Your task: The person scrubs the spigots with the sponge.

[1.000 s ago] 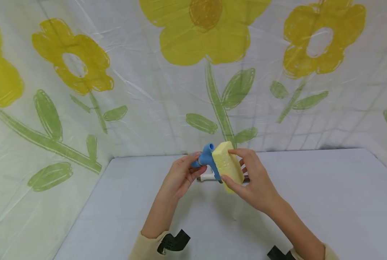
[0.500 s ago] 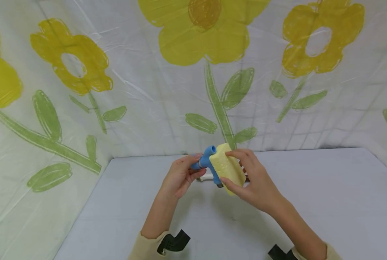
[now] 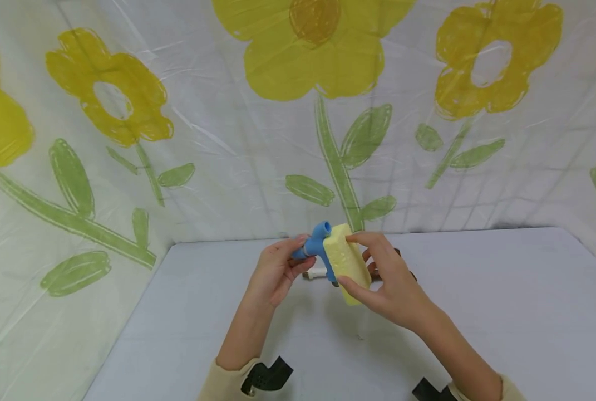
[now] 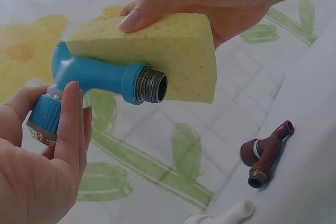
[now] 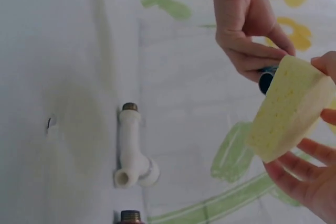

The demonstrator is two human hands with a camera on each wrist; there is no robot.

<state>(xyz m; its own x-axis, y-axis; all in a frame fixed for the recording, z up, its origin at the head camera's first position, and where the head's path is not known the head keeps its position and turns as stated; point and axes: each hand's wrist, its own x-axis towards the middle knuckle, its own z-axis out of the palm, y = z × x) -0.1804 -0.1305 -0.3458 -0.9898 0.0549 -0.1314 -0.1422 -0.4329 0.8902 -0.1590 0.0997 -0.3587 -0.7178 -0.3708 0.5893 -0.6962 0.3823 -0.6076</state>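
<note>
A blue tap (image 4: 100,74) with a threaded metal inlet is held up above the table. My left hand (image 3: 275,273) pinches it by its ribbed knob (image 4: 46,114). Against the tap's side lies a yellow sponge (image 3: 346,264), a thick block gripped by my right hand (image 3: 393,284) between thumb and fingers. In the left wrist view the sponge (image 4: 189,61) covers the far side of the tap's body. The right wrist view shows little more than the dark round inlet (image 5: 266,81) of the tap beside the sponge.
On the white table (image 3: 202,312) behind my hands lie a white tap (image 5: 128,145) and a maroon tap (image 4: 269,153), partly hidden in the head view. A sheet with painted flowers (image 3: 313,55) hangs at the table's back edge. Black mounts (image 3: 267,374) sit on both wrists.
The sponge has slid slightly downward along the blue tap, with my right hand. The tap tilted a little and came back. Both hands keep their hold.
</note>
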